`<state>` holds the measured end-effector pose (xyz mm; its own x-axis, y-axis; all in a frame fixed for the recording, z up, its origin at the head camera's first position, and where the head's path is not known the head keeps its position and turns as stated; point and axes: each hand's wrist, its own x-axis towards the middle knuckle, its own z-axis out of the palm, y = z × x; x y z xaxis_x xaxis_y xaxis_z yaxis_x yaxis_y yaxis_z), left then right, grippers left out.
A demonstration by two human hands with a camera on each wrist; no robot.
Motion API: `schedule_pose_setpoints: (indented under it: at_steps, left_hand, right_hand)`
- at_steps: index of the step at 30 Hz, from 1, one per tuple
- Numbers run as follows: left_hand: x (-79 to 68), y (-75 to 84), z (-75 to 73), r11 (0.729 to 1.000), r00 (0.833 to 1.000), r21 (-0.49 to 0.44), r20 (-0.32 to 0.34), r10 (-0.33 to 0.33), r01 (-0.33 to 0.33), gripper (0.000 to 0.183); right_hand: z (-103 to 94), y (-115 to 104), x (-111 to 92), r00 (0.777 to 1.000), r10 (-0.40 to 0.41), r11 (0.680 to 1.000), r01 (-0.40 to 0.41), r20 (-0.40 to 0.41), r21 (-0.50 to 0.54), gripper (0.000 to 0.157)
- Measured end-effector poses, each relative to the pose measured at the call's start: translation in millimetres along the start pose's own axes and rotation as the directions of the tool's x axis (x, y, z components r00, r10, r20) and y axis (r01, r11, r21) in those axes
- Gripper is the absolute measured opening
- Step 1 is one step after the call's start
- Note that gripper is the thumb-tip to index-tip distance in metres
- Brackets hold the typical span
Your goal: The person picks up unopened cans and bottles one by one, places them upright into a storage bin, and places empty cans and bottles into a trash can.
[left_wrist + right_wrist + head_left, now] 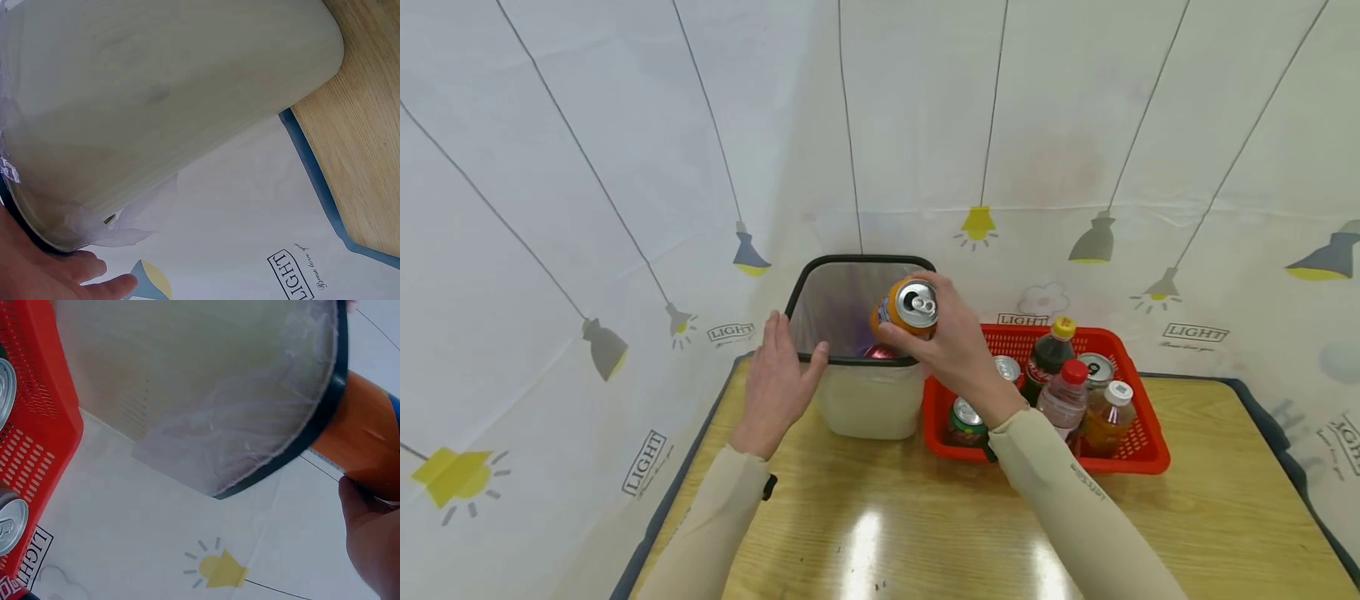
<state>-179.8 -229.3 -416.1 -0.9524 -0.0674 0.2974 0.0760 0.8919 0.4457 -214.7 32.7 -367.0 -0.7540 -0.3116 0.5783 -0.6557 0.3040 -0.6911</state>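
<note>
My right hand [955, 337] grips an orange soda can [891, 308] over the right side of the trash bin [868, 404]. The can's silver top, with its tab and opened mouth, faces up toward the head camera. In the right wrist view the orange can [369, 437] shows beyond the bin's black rim [325, 412]. My left hand [778, 379] rests at the bin's left front rim with its fingers straight. A clear plastic liner [119, 231] hangs over the rim in the left wrist view. Inside the bin, part of a red can [882, 352] is visible.
Right of the bin stands a red perforated basket [1150, 442]. It holds several drinks, among them a dark cola bottle [1047, 362], a red-capped bottle [1063, 396], a white-capped bottle [1108, 421] and a green can [966, 423]. A printed cloth [925, 125] hangs behind the wooden table [820, 517].
</note>
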Motion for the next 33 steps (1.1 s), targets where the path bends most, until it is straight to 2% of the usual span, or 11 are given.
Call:
schedule_pose_setpoints:
  at_steps: [5,8,11,15,20,24,28,33]
  left_hand:
    - [0.9,0.0,1.3,1.000,1.000,0.006,-0.012,0.003,-0.003,0.090]
    - [1.0,-0.3,2.2,1.000,1.000,0.010,-0.022,0.005,-0.005,0.089]
    - [1.2,-0.1,2.9,1.000,0.999,0.014,-0.031,0.012,-0.011,0.089]
    - [0.9,1.1,2.3,1.000,0.999,0.007,-0.034,0.008,-0.008,0.089]
    - [0.8,0.9,2.2,1.000,0.999,0.009,-0.034,0.001,0.000,0.089]
    - [1.0,-0.4,2.8,1.000,0.999,0.012,-0.040,0.000,0.000,0.089]
    - [0.6,-0.2,3.3,1.000,0.999,0.006,-0.033,-0.007,0.007,0.090]
    - [0.5,-0.5,3.3,1.000,1.000,0.008,-0.027,-0.010,0.011,0.091]
  right_hand:
    - [12.4,10.8,8.2,0.998,0.034,0.994,-0.028,0.057,-0.107,0.069]
    - [19.8,15.6,10.3,0.994,0.077,0.981,-0.060,0.084,-0.186,0.074]
    - [26.3,18.3,11.7,0.982,0.134,0.954,-0.092,0.134,-0.286,0.078]
    - [30.0,17.1,14.3,0.955,0.191,0.922,-0.097,0.225,-0.374,0.083]
    - [29.6,14.4,17.9,0.928,0.229,0.912,-0.098,0.294,-0.399,0.086]
    - [29.8,14.7,18.0,0.920,0.248,0.907,-0.110,0.305,-0.406,0.091]
    - [29.7,19.1,15.1,0.925,0.241,0.913,-0.114,0.294,-0.391,0.091]
    - [25.1,24.1,5.7,0.944,0.196,0.950,-0.116,0.264,-0.291,0.078]
